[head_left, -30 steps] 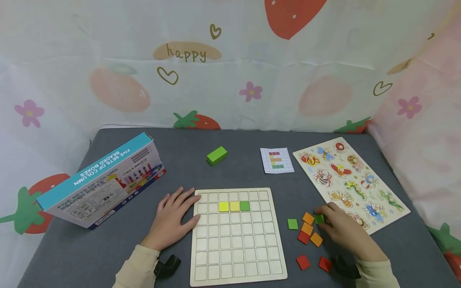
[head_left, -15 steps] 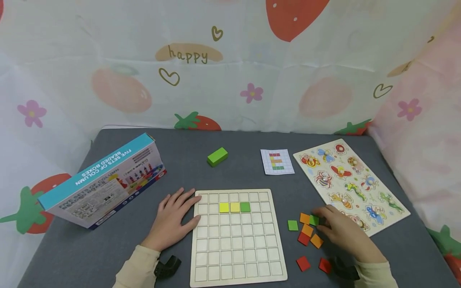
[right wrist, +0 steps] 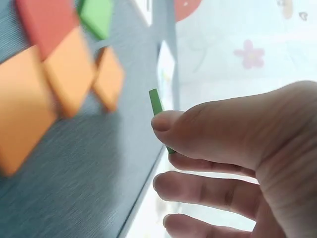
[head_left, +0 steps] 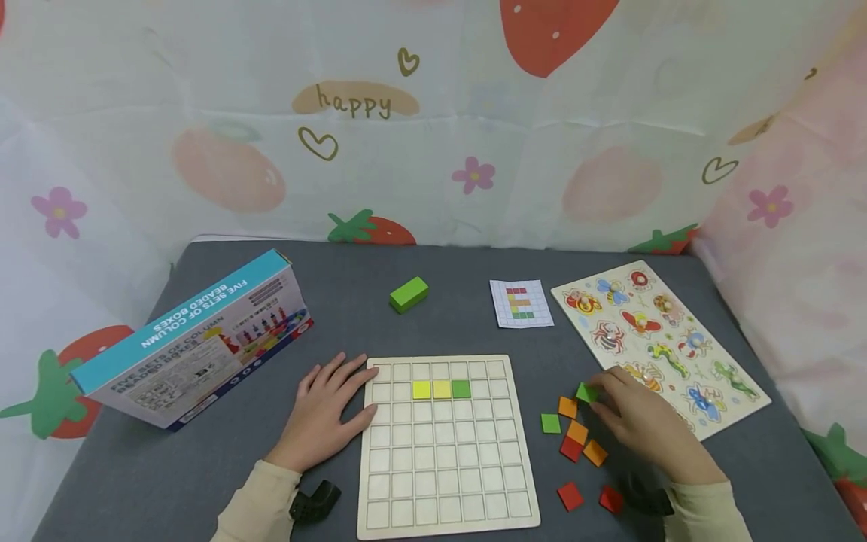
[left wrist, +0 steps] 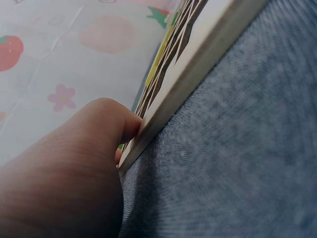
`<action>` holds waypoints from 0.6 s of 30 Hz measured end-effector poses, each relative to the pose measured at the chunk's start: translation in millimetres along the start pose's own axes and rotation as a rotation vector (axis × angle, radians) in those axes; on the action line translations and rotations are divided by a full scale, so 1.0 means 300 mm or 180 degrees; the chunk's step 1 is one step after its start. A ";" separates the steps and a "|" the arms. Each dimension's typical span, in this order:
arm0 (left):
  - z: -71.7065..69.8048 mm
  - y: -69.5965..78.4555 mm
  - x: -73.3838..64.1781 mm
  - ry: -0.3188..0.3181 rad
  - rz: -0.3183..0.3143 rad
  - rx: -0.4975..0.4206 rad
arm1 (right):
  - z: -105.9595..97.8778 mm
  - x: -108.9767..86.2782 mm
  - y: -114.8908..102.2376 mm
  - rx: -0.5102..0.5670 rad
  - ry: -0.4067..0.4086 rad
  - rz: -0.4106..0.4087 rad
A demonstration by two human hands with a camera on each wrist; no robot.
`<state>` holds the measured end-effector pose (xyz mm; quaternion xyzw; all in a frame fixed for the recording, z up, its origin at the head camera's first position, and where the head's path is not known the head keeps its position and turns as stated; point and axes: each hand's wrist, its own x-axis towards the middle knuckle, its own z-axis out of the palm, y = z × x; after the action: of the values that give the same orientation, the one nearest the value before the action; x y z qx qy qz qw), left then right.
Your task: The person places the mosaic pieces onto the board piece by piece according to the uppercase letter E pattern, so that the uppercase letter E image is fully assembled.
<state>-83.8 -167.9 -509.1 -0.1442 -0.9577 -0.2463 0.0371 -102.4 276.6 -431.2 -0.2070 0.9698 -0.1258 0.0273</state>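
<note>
Between thumb and forefinger my right hand (head_left: 646, 421) pinches a green square tile (right wrist: 156, 102), lifted off the table in the right wrist view. Below it lie several orange tiles (head_left: 595, 452), red tiles (head_left: 571, 496) and another green tile (head_left: 551, 423). My left hand (head_left: 325, 421) rests flat beside the wooden grid board (head_left: 447, 482), its thumb and fingertips touching the left edge. Two yellow tiles (head_left: 421, 390) and one green tile (head_left: 461, 388) sit side by side in the board's second row. The left wrist view shows the thumb (left wrist: 130, 126) against the board's side.
A small pattern card (head_left: 521, 304) lies behind the board, with a green block (head_left: 409, 294) to its left. On the right is an insect puzzle board (head_left: 667, 346), partly under my right hand. A cardboard box (head_left: 196, 342) stands at the left.
My right hand has raised the green tile from beside the orange tiles and shifted it slightly left and away from me. One orange tile has slid a little left. The left hand stays put.
</note>
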 end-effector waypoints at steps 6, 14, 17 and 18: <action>-0.003 -0.001 0.001 -0.0031 -0.0017 0.0026 | -0.014 0.074 -0.075 -0.0115 0.0016 -0.0308; 0.000 -0.003 0.002 -0.0141 -0.0061 0.0012 | 0.029 0.174 -0.205 -0.0200 0.0271 -0.1113; -0.002 -0.004 0.002 -0.0139 -0.0073 0.0015 | 0.060 0.204 -0.259 -0.0160 0.0259 -0.1266; -0.003 -0.004 0.002 -0.0136 -0.0075 0.0021 | 0.069 0.213 -0.279 -0.0112 0.0234 -0.1320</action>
<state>-84.7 -169.2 -508.9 -0.1380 -0.9607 -0.2403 0.0142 -125.5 171.9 -429.9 -0.3979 0.9089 -0.1191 -0.0381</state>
